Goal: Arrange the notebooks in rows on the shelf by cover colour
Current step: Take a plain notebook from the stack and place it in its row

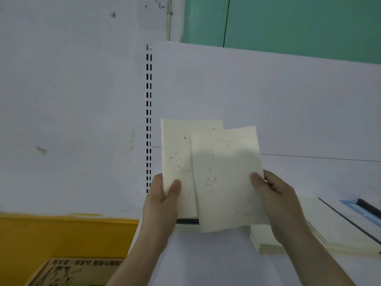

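Note:
Two cream notebooks with speckled grid covers are held up in front of the white shelf back panel (268, 100). My left hand (162, 205) grips the rear notebook (177, 157) at its lower left edge, thumb on the cover. My right hand (276, 199) grips the front notebook (226, 178) at its right edge, thumb on the cover. The front one overlaps the rear one and tilts slightly. A stack of cream notebooks (329, 234) lies flat on the white shelf (216, 261) to the right, partly hidden by my right hand.
A slotted upright rail (148, 120) runs down the shelf's left side. A blue notebook with a dark spine (362, 209) lies at the far right. A yellow band (61, 234) and a printed cardboard box (78, 271) sit at the lower left. Green wall behind.

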A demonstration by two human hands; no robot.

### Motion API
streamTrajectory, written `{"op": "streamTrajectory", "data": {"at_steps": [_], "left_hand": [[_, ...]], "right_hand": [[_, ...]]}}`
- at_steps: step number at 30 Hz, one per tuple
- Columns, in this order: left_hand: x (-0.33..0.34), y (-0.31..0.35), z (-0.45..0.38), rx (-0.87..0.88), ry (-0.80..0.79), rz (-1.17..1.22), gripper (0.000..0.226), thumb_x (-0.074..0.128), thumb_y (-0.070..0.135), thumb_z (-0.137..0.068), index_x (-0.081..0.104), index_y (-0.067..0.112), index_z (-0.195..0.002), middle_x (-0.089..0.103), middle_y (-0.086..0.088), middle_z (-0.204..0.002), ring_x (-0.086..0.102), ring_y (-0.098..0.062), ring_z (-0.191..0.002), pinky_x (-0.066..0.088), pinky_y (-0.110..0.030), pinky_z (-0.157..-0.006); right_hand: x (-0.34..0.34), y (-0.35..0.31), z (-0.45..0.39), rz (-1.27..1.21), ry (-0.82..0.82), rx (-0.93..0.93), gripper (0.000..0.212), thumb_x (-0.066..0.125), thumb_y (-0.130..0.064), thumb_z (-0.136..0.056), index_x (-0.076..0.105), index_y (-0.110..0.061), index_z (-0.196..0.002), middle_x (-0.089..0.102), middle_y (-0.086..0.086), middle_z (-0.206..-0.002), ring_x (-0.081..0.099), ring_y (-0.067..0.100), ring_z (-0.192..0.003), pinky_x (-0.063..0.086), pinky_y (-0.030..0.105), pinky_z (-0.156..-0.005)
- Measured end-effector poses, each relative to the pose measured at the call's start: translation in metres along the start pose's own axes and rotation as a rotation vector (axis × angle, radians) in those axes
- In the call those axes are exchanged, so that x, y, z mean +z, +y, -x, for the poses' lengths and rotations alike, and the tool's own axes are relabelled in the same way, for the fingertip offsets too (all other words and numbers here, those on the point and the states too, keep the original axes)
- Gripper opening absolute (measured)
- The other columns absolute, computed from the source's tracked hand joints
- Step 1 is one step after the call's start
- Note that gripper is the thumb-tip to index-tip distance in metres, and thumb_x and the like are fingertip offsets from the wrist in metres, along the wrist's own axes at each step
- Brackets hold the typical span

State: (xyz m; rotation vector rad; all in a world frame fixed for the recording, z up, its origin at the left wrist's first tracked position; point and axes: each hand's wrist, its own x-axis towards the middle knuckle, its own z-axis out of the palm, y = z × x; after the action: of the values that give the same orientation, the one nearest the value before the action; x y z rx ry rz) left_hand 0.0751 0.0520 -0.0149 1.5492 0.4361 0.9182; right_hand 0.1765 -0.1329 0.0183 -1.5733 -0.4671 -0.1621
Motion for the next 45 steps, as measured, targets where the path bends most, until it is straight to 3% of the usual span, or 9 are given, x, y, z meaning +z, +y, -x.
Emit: {"op": "streamTrajectory", "data": {"at_steps": [6,12,16,20,24,29,34,38,45], "left_hand": [[0.027,0.000,0.024,0.012,-0.135,-0.008,0.028,0.055,0.056,-0.089,0.055,0.029,-0.098,0.067,0.015,-0.088,0.064,0.000,-0.078,0.057,-0.031,-0.069],[0.068,-0.012,0.047,0.022,-0.301,-0.008,0.007,0.054,0.034,-0.099,0.054,0.027,-0.102,0.066,0.013,-0.097,0.061,0.007,-0.081,0.048,-0.013,-0.064],[0.106,-0.015,0.062,-0.012,-0.422,-0.081,0.010,0.043,0.033,-0.103,0.049,0.028,-0.109,0.062,0.011,-0.102,0.061,-0.003,-0.086,0.056,-0.033,-0.074],[0.147,-0.027,0.073,0.087,-0.458,-0.300,0.025,0.038,0.022,-0.102,0.044,0.024,-0.126,0.061,0.003,-0.111,0.060,-0.017,-0.094,0.050,-0.035,-0.081],[0.183,-0.035,0.075,0.166,-0.360,-0.686,0.053,0.039,0.030,-0.104,0.023,0.011,-0.151,0.039,-0.004,-0.145,0.048,-0.022,-0.120,0.039,-0.029,-0.090],[0.207,-0.048,0.068,0.194,-0.241,-1.065,0.054,0.034,0.033,-0.105,0.021,0.009,-0.152,0.050,-0.004,-0.140,0.043,-0.024,-0.126,0.035,-0.030,-0.099],[0.212,-0.053,0.057,0.171,-0.232,-1.278,0.031,0.031,0.033,-0.105,0.044,0.017,-0.127,0.061,-0.001,-0.125,0.054,-0.023,-0.113,0.034,-0.031,-0.081],[0.214,-0.055,0.056,0.200,-0.265,-1.240,0.032,0.028,0.035,-0.105,0.046,0.017,-0.123,0.061,-0.003,-0.123,0.058,-0.022,-0.110,0.027,-0.028,-0.073],[0.194,-0.066,0.063,0.087,-0.429,-0.994,0.099,0.042,0.080,-0.081,0.014,0.020,-0.156,0.030,0.003,-0.156,0.031,-0.020,-0.141,0.029,-0.031,-0.111]], "right_hand": [[0.007,0.011,0.011,-0.028,0.071,0.090,0.018,0.055,-0.030,-0.096,0.068,-0.035,-0.085,0.067,-0.030,-0.075,0.060,-0.013,-0.066,0.043,0.024,-0.061],[-0.030,0.014,0.025,0.172,0.146,0.071,0.020,0.049,-0.029,-0.096,0.067,-0.033,-0.089,0.067,-0.018,-0.077,0.059,-0.001,-0.066,0.043,0.026,-0.060],[-0.076,0.019,0.024,0.360,0.090,0.127,0.020,0.045,-0.017,-0.090,0.060,-0.023,-0.079,0.053,0.000,-0.066,0.043,0.007,-0.051,0.036,0.027,-0.055],[-0.119,0.031,0.011,0.653,0.010,0.048,0.029,0.049,-0.012,-0.092,0.056,-0.037,-0.079,0.060,0.002,-0.084,0.053,0.011,-0.073,0.039,0.023,-0.061],[-0.147,0.065,-0.013,0.823,0.005,0.002,0.023,0.057,-0.019,-0.091,0.062,-0.030,-0.111,0.062,0.000,-0.089,0.055,0.012,-0.080,0.036,0.022,-0.063],[-0.150,0.101,-0.049,0.807,-0.092,-0.068,0.055,0.058,-0.025,-0.093,0.038,-0.025,-0.144,0.060,0.002,-0.106,0.053,0.020,-0.104,0.039,0.028,-0.084],[-0.140,0.134,-0.078,0.944,-0.203,-0.191,0.038,0.058,-0.025,-0.091,0.060,-0.017,-0.128,0.067,0.010,-0.108,0.053,0.029,-0.111,0.040,0.034,-0.092],[-0.143,0.148,-0.083,1.109,-0.359,-0.303,0.023,0.043,-0.032,-0.091,0.056,-0.024,-0.074,0.056,-0.001,-0.070,0.056,0.030,-0.090,0.037,0.035,-0.076],[-0.161,0.133,-0.080,1.299,-0.588,-0.317,0.071,0.019,-0.073,-0.088,0.053,-0.028,-0.130,0.054,-0.004,-0.136,0.024,0.022,-0.141,0.016,0.035,-0.116]]}}
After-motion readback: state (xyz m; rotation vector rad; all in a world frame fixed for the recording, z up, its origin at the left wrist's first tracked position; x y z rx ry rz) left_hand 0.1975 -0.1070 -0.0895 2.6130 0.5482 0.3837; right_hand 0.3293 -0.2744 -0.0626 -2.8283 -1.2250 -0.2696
